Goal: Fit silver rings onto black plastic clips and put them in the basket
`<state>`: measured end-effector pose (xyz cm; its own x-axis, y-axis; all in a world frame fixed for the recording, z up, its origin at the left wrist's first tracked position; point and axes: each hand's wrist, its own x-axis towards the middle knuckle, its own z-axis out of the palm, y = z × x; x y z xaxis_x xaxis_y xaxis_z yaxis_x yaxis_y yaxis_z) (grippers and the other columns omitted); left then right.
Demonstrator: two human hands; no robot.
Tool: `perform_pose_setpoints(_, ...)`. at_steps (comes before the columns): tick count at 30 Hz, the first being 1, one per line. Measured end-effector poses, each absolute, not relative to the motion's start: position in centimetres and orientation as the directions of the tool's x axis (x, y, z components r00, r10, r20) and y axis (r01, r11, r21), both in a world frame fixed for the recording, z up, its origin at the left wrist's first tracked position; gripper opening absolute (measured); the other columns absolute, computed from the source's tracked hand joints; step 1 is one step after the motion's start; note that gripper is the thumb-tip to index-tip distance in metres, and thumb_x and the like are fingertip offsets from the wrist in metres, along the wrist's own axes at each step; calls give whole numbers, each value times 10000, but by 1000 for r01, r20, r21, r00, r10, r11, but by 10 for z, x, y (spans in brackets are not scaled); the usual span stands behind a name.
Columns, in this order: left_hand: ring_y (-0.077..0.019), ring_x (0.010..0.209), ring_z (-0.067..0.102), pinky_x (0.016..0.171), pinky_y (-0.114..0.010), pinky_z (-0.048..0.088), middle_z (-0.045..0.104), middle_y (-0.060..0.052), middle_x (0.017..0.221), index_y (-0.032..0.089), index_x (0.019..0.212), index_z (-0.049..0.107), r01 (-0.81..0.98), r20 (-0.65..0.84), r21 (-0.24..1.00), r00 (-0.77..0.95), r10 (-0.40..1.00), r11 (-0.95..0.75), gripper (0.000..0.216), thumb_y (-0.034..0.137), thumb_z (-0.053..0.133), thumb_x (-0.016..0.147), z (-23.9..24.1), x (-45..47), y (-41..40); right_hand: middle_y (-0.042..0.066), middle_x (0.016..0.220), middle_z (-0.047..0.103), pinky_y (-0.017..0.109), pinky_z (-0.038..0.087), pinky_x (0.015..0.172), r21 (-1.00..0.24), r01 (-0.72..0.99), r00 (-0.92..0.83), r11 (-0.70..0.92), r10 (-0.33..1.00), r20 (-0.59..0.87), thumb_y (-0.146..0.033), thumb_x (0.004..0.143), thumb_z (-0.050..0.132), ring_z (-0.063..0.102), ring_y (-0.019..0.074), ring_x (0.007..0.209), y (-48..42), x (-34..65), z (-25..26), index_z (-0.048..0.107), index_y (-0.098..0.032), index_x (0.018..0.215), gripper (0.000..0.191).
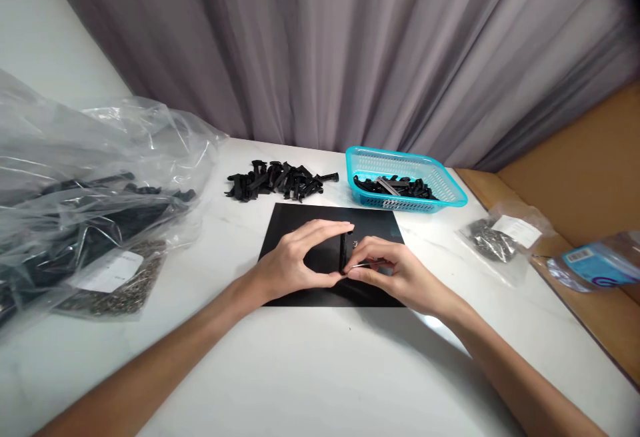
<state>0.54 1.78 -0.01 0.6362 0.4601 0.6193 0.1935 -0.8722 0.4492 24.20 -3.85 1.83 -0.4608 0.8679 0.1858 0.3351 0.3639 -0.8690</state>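
Note:
My left hand [300,250] grips a slim black plastic part [343,252] at its two ends, thumb at the near end and fingertips at the far end. The part stands lengthwise over a black mat [290,284]. My right hand [385,265] is closed around a thin metal piece [361,265], whose tip meets the near end of the black part. Whether this piece is a tool or a loose strip I cannot make out. A few tiny shiny bits [355,244] lie on the mat just beyond my right fingers.
Behind the mat lies a pile of black plastic parts [280,180]. A blue basket [457,194] holds more, with grey strips on top. Large clear bags [165,130] fill the left side. At the right are a small bag of metal pieces [493,240] and a plastic bottle [595,265].

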Motion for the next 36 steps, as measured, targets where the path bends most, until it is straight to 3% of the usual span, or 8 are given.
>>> perform_pose_setpoints(7, -257, 1209, 654, 1071, -442, 555, 673, -97, 1318, 230, 1448, 510, 218, 600, 366, 688, 408, -905, 700, 151, 781, 808, 0, 5, 16, 6, 906, 700, 288, 404, 670, -891, 370, -454, 265, 888, 76, -327, 921, 746, 546, 146, 774, -35, 241, 16, 768, -219, 874, 120)
perform_pose_setpoints(14, -268, 1112, 675, 1034, -470, 561, 687, -119, 1238, 184, 1424, 524, 248, 613, 267, 702, 363, -931, 687, 176, 785, 790, -3, 5, 15, 36, 919, 717, 310, 450, 721, -912, 354, -459, 207, 888, 24, -461, 893, 759, 622, 185, 839, -32, 242, 7, 768, -201, 897, 261)
perform_pose_setpoints(22, -260, 1034, 687, 985, -453, 577, 708, -95, 1110, 193, 1391, 535, 274, 667, 242, 650, 365, -931, 646, 182, 768, 789, 4, 7, 12, 53, 944, 742, 317, 504, 758, -955, 259, -403, 142, 915, 27, -469, 866, 784, 654, 195, 851, -36, 238, 6, 739, -187, 873, 286)
perform_pose_setpoints(26, -250, 999, 689, 935, -425, 596, 704, -77, 1069, 203, 1348, 574, 275, 661, 322, 620, 423, -906, 634, 198, 786, 751, 4, 7, 12, 50, 913, 736, 313, 512, 749, -962, 236, -417, 135, 909, 25, -458, 869, 785, 651, 190, 829, -38, 239, 10, 749, -187, 882, 273)
perform_pose_setpoints(30, -224, 977, 681, 878, -364, 611, 693, -65, 1077, 213, 1328, 602, 253, 659, 442, 559, 502, -861, 661, 217, 823, 705, 5, 9, 13, 51, 968, 720, 316, 508, 806, -968, 130, -424, 216, 894, 143, -389, 923, 744, 652, 189, 901, -41, 238, 12, 746, -206, 922, 183)
perform_pose_setpoints(36, -203, 922, 679, 863, -348, 609, 701, -60, 1066, 204, 1305, 619, 227, 668, 481, 531, 521, -847, 645, 235, 837, 699, 10, 13, 11, 43, 956, 676, 306, 509, 791, -966, 96, -414, 241, 892, 181, -397, 961, 694, 625, 178, 886, -47, 237, 13, 695, -213, 927, 188)
